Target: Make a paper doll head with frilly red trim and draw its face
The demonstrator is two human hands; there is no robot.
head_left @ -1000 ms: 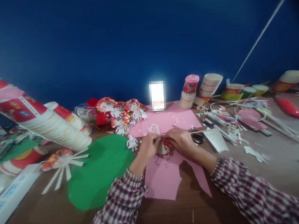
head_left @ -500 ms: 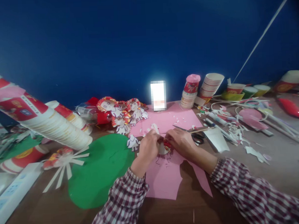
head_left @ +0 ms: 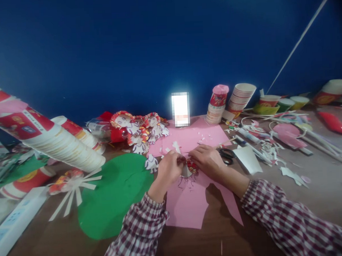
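My left hand (head_left: 167, 169) and my right hand (head_left: 206, 160) meet over a sheet of pink paper (head_left: 188, 202) on the brown table. Both are closed in a pinch on a small paper doll (head_left: 189, 168) cut from a cup, white with a red frilled edge. A white paper strip sticks up from between my left fingers. Checked sleeves cover both forearms. Black scissors (head_left: 226, 155) lie just right of my right hand.
A green paper disc (head_left: 114, 194) lies to the left. Finished paper dolls (head_left: 137, 131) are piled behind. Long stacks of paper cups (head_left: 55, 142) lie at left, more cups (head_left: 240, 96) stand at back right. Paper scraps and pens (head_left: 262, 144) litter the right side. A phone (head_left: 180, 108) stands against the blue wall.
My hands have shifted slightly on the doll. The thin stick my right hand held out to the right a second ago now lies farther back on the table.
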